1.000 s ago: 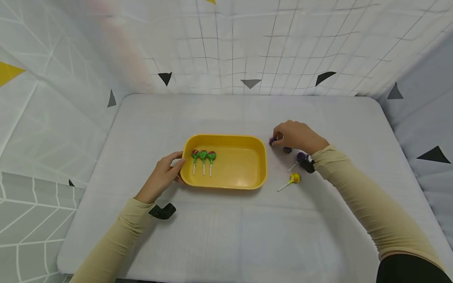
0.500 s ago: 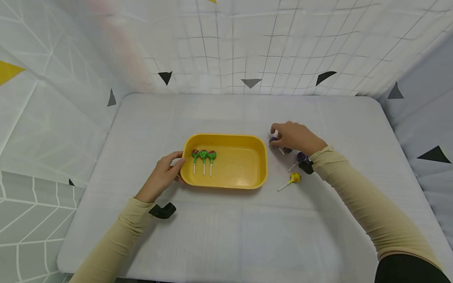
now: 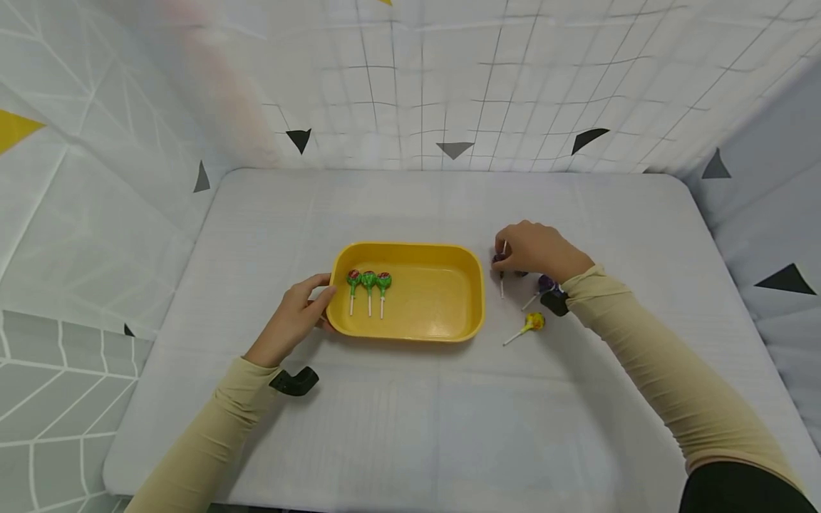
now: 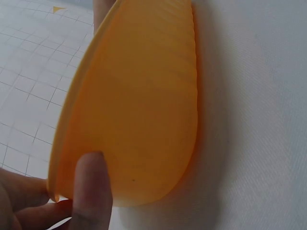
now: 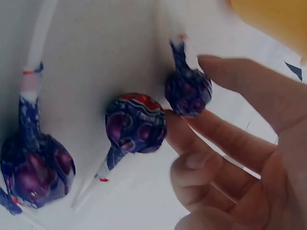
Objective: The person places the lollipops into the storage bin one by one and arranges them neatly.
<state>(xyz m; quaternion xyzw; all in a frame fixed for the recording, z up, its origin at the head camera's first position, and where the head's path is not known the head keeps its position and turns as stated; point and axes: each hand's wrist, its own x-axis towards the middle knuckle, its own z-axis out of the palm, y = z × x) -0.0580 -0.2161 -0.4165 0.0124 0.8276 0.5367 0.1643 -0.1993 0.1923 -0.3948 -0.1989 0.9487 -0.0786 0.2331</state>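
Observation:
My left hand (image 3: 288,320) grips the left end of a yellow tray (image 3: 436,306); in the left wrist view the thumb (image 4: 92,187) presses on its outer wall. Three green lollipops (image 3: 368,280) lie side by side inside, sticks toward me. To the right of the tray, my right hand (image 3: 541,249) pinches the head of a purple lollipop (image 5: 188,93) between thumb and fingers. Its stick points toward me in the head view. A second purple lollipop (image 5: 136,123) lies close to the fingers, with another purple lollipop (image 5: 38,170) beyond it.
A yellow lollipop (image 3: 534,323) lies on the white-covered table (image 3: 385,427), nearer to me than the purple ones. Part of a purple wrapper (image 5: 9,203) shows at the right wrist view's edge. Patterned white curtains (image 3: 449,85) surround the table's back and sides.
The purple lollipop in my right hand has turned, its stick swinging round to point toward me. That hand has shifted only slightly. My left hand and the tray stay put.

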